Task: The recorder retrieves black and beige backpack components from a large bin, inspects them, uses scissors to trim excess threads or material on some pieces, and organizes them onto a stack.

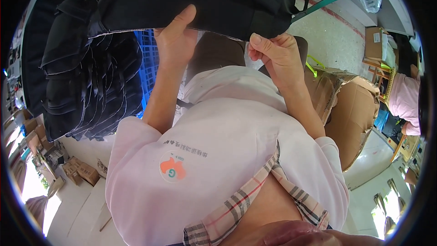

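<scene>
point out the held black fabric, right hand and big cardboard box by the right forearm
Held black fabric [218, 4], head view: its broad face.
Right hand [281, 59], head view: its middle.
Big cardboard box [354, 118], head view: its side panel.

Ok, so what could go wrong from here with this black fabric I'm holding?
The black fabric piece might sag or slip: your left hand and right hand both grip near its closer edge, and most of it spreads beyond them.
It could also catch on the pile of black pieces close by on your left, perhaps dragging some out of place.
</scene>
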Tool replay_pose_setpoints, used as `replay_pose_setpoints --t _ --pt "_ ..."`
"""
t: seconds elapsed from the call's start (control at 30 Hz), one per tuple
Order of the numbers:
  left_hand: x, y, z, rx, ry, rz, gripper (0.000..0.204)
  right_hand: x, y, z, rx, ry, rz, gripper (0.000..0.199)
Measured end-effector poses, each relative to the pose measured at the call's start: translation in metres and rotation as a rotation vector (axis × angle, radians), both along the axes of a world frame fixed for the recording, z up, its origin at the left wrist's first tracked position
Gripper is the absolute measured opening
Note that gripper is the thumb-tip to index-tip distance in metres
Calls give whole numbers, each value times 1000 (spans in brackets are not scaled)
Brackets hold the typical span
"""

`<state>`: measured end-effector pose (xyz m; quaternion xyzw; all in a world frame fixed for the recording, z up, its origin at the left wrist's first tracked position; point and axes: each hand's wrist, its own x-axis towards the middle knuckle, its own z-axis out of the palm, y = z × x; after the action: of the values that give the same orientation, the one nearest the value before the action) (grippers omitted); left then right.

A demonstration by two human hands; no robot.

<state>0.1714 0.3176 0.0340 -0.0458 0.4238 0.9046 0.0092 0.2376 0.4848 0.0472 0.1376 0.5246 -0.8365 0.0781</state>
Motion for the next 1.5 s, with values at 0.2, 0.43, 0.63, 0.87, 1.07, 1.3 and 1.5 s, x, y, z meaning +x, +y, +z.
replay_pose_setpoints --t 0.2,0.43,0.63,0.87,1.07,1.3,1.5 --pt "-4 5 6 84 -5 -17 28 0 8 -6 281 126 103 14" --pt "-19 6 1 202 -81 -56 28 -8 -2 -7 754 568 -94 10" --pt "-9 -6 3 192 -218 -109 23 -5 0 0 941 670 35 9" --pt "-19 -9 23 233 -2 -74 41 6 19 -25 538 394 40 8" --pt "-27 -61 64 68 290 62 36 -7 15 -6 220 187 165 25" --pt "-36 -94 77 17 373 136 31 -25 22 -4 -100 266 179 41" --pt "-36 -131 88 -101 491 183 32 -21 22 -18 -84 202 183 40"
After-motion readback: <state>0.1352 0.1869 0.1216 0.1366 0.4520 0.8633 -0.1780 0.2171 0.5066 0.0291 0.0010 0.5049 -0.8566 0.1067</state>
